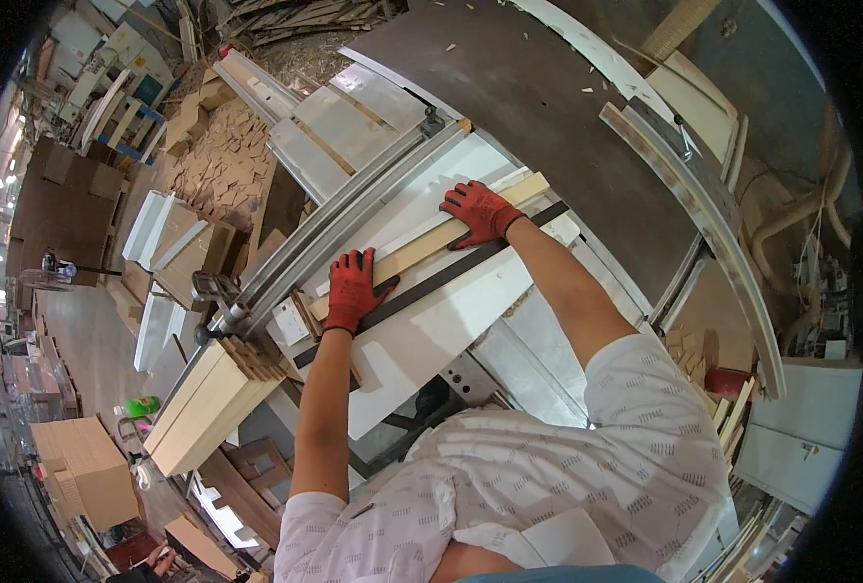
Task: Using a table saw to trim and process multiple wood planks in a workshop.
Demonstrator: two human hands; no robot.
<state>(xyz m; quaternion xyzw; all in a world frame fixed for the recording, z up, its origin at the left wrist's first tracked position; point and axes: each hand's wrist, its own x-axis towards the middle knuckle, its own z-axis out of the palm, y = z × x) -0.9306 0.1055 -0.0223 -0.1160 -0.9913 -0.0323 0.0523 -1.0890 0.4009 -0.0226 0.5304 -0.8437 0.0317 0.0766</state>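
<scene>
At nine o'clock, left hand (pixel 353 291); at one, right hand (pixel 478 212): both spread over one pale strip (pixel 420 249), parts hidden beneath. One dark bar (pixel 433 283) lies alongside.

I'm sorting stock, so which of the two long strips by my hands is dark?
The black strip, on the side nearer your body; the pale yellow strip lies beyond it.

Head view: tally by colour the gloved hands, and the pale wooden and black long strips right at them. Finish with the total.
Red: 2, the gloved left hand and right hand
Pale: 1, the wooden strip under both
Black: 1, the black strip alongside
Total: 4
</scene>
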